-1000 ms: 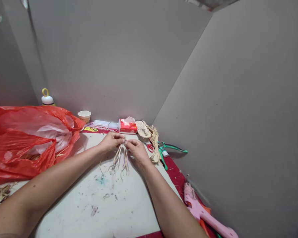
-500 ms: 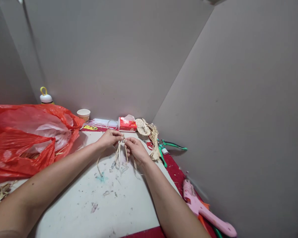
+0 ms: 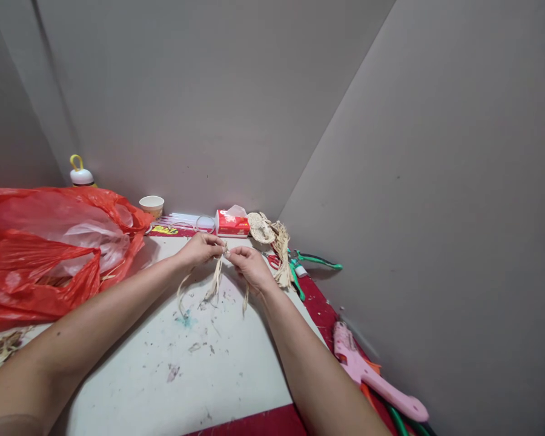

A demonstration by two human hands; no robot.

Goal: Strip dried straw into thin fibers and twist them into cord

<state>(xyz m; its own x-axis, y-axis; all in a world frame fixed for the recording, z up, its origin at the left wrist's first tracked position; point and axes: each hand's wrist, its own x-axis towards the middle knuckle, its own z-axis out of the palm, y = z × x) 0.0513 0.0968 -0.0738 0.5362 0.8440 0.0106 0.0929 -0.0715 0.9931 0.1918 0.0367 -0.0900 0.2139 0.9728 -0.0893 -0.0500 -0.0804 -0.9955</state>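
Note:
Both hands meet above the far part of a white work board (image 3: pixel 163 369). My left hand (image 3: pixel 202 249) is closed in a pinch on a small bunch of pale raffia strands (image 3: pixel 215 275). Close against it, my right hand (image 3: pixel 251 266) pinches the same raffia near its top. Loose strand ends hang below the fingers, one curling down on the left and another dangling under my right palm. The fingertips partly hide the point where the strands come together.
A red plastic bag (image 3: pixel 49 260) lies left. Along the back stand a paper cup (image 3: pixel 151 206), clear sticks (image 3: pixel 184 221), a tissue pack (image 3: pixel 232 224) and a woven raffia piece (image 3: pixel 260 227). At right are green-handled pliers (image 3: pixel 318 261) and a pink glue gun (image 3: pixel 372 378). Grey walls enclose the table.
My right fingers have shifted slightly and straightened along the raffia, and the hanging strands have swung a little. My left hand keeps its pinch. The view has tilted slightly.

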